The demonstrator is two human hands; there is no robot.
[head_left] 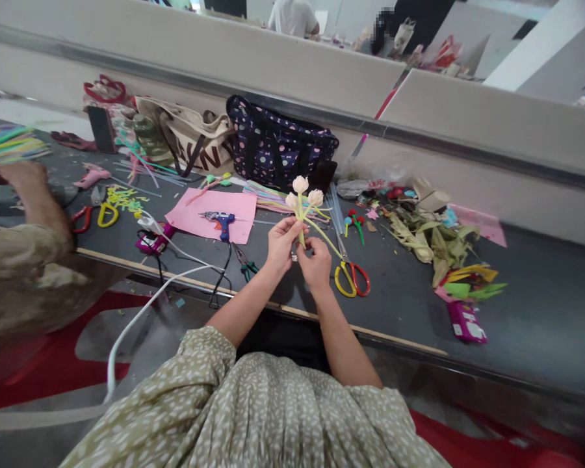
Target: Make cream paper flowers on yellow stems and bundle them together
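Between my two hands is a small handmade flower stem (300, 209) with three cream blossoms on pale green stalks. My left hand (283, 246) pinches the stalks just below the blossoms. Lower down, my right hand (315, 260) has its fingers closed on the base of the stem. One thin green strip slants from the stem toward the right. Scissors (353, 278) with one yellow and one red handle lie right of my right hand. Left of my hands, a blue glue gun (223, 225) rests on a pink sheet (185, 208).
Pliers (246, 265) lie near my left forearm. A dark patterned bag (277, 143) and a beige tote (195, 133) stand against the partition. Dried husks (433, 237) and a purple box (467, 323) are at right. A white cable (141, 312) crosses the table edge. A co-worker's arm (39, 195) is at left.
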